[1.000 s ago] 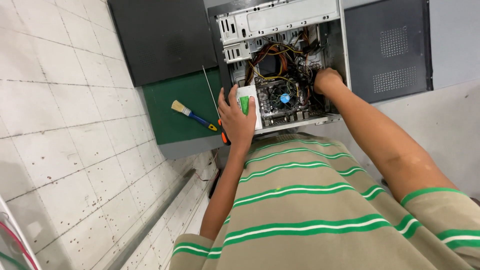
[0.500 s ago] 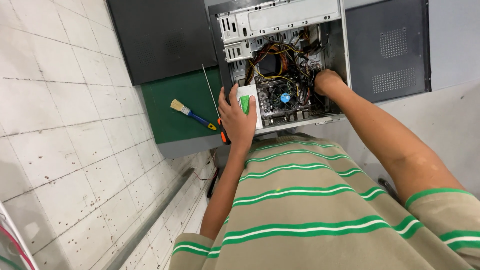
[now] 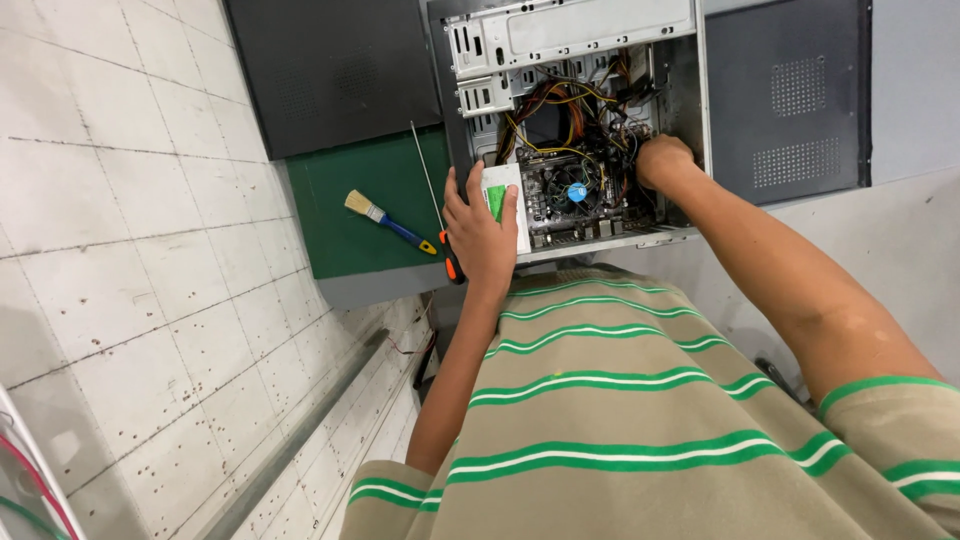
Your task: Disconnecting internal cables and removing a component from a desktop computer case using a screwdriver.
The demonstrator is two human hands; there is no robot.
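The left hand (image 3: 482, 232) lies on the near edge of an open computer case (image 3: 570, 120), its fingers wrapped around a small white and green packet (image 3: 503, 200) pressed against the case frame; the right hand (image 3: 662, 160) reaches deep inside the case among the wires (image 3: 560, 105), just beside the circuit board (image 3: 575, 195) with its round fan; whether that hand grips anything I cannot tell, since its fingers are hidden; the case rests on a green mat (image 3: 345, 215); on the mat, left of the case, lie 1 paintbrush (image 3: 388, 222) with a blue handle and 1 long screwdriver (image 3: 437, 215) with an orange and black handle, the handle touching the left wrist; 2 dark side panels (image 3: 330, 70) lie beside the case.
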